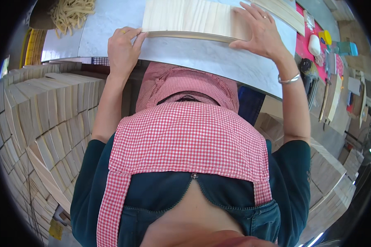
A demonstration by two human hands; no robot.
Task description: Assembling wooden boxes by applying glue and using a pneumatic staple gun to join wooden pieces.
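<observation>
A pale wooden board [187, 16] lies lengthwise on the white marbled tabletop [193, 50], its far edge cut off by the top of the view. A thin strip shows along its near edge. My left hand [123, 48] is closed at the board's near left corner, thumb and forefinger pinched there and the other fingers curled under. Around the right end reaches my right hand [260, 32], with the thumb at the near edge and the fingers spread over the top and far side.
Stacked wooden blocks [49, 99] rise on my left, below table height. Curled tan strips [70, 16] lie at the far left. More pale boards [282, 14] are beyond my right hand. Farther right, a pink surface [303, 43] carries a white bottle [314, 44] and a yellow-lidded tub [325, 37].
</observation>
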